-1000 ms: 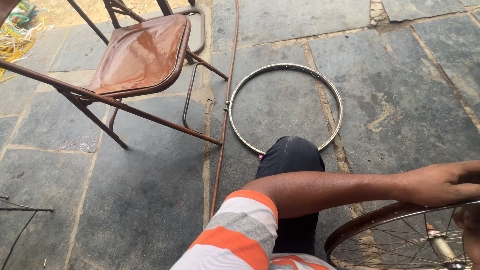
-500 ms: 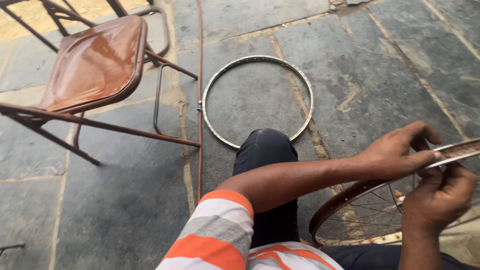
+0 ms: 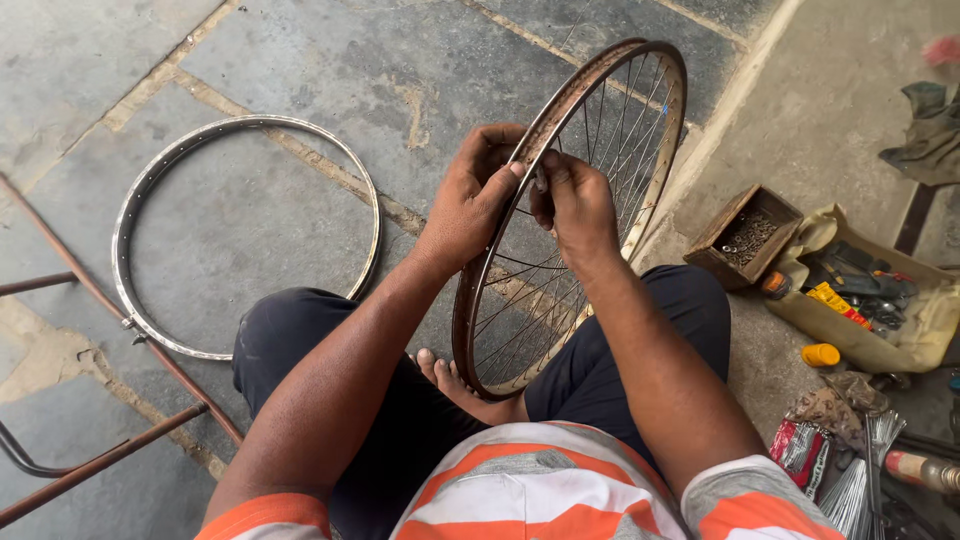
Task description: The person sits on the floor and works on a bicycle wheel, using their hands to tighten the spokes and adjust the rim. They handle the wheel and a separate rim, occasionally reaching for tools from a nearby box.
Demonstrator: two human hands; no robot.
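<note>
Centrally, a spoked bicycle wheel [image 3: 585, 200] stands on edge between the person's knees, running from lower centre up to the upper right of centre, rim rusty brown, spokes thin and bright. Its lower edge rests by a bare foot [image 3: 455, 385].

Left hand [image 3: 475, 200]: fingers curled over the rim's left side near the top, thumb pressed onto the rim; it is gripping the wheel.

Right hand [image 3: 575, 205]: just right of the left hand, fingers pinched narrow around a small grey metal tool [image 3: 541, 183] set against the rim. What kind of tool cannot be told. The two hands nearly touch.

Left of frame: a bare silver rim [image 3: 135, 225] lies flat on the stone floor [image 3: 300, 70], well apart from the wheel. A rust-red chair frame [image 3: 100, 455] crosses the lower left corner.

Right of frame: a small wooden box [image 3: 740, 240] of tiny metal parts; beside it an open cloth tool bag [image 3: 870, 300]; a bundle of loose spokes [image 3: 850, 480] at lower right.
</note>
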